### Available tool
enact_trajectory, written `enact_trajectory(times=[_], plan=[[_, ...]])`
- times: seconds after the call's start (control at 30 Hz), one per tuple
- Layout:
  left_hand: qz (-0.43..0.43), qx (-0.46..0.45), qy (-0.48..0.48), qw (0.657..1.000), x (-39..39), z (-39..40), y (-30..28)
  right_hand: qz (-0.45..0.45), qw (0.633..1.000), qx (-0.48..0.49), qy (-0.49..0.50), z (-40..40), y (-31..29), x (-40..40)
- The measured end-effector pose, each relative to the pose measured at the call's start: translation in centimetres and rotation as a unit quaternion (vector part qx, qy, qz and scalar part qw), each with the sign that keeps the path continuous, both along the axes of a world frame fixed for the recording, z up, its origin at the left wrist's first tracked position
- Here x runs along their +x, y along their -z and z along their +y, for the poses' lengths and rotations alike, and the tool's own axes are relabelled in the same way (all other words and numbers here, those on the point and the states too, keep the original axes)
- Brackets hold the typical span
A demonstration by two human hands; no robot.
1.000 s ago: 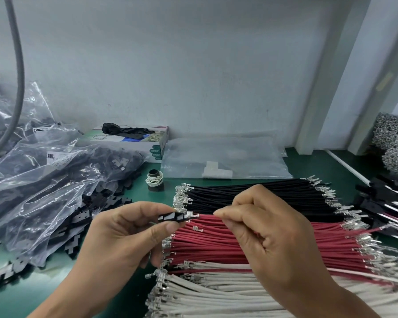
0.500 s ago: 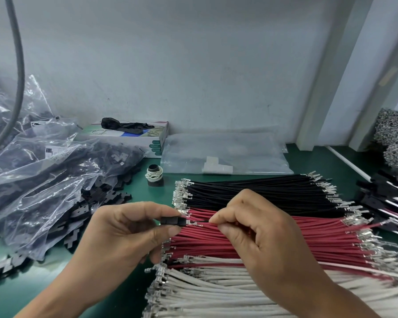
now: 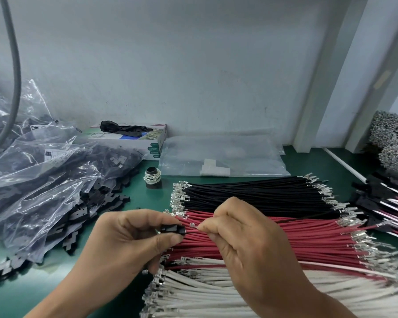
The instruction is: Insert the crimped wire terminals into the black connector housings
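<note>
Between hands — connector housing (image 3: 171, 229) lengthwise rightward

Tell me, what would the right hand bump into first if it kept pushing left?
Probably the black connector housing pinched in the left hand. The right hand pinches a wire pointing straight at it.

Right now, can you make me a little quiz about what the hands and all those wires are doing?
1. True or false: the left hand holds a black connector housing.
2. Which pile lies nearest the wall? A white wires B red wires C black wires
3. Fill in: the right hand pinches a thin ___ at the housing's end.

Key: 1 true. 2 C. 3 wire.
</note>
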State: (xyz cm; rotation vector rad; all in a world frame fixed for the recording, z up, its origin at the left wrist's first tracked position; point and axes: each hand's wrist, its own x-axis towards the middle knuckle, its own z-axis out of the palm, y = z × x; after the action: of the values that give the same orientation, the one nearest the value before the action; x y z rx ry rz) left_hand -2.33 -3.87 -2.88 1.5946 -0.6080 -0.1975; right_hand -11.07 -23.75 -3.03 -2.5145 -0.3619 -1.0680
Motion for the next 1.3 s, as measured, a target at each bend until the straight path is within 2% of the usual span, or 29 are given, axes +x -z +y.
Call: enact_trajectory(times=[0.17, 0.47, 0.67, 0.73, 0.8, 0.87, 1.13, 1.3], plan=[[0.01, -0.01, 0.005, 1.0, -0.2, -0.3, -0.3, 0.04, 0.998, 0.053, -0.009, -0.5, -0.1, -0.1], [-0.015, -0.001, 0.004, 1.0, -0.5, -0.1, -0.4, 0.009, 0.999, 0.014, -0.028, 0.3, 0.0, 0.2], [-0.053, -0.009, -0.027, 0.998, 0.0, -0.2, 0.1, 0.005, 0.997, -0.066, 0.032, -1.0, -2.5, -0.5], [-0.067, -0.013, -0.048, 0.996, 0.3, 0.0, 0.3, 0.067, 0.996, -0.058, -0.009, -0.7, -2.9, -1.2], [-0.071, -0.026, -0.061, 0.995, 0.5, 0.2, 0.3, 0.205, 0.975, -0.077, -0.032, 0.2, -2.6, -1.5], [-0.075, -0.026, -0.065, 0.995, 0.7, 0.2, 0.4, 0.273, 0.959, -0.054, -0.048, 0.5, -1.8, -1.6], [-0.07, -0.021, -0.074, 0.995, 0.8, 0.2, 0.7, 0.33, 0.941, 0.025, -0.074, 0.8, -2.0, -1.3], [-0.038, -0.033, -0.056, 0.997, 0.7, 0.2, 0.3, 0.29, 0.955, 0.031, -0.053, 0.6, -2.0, -1.3]])
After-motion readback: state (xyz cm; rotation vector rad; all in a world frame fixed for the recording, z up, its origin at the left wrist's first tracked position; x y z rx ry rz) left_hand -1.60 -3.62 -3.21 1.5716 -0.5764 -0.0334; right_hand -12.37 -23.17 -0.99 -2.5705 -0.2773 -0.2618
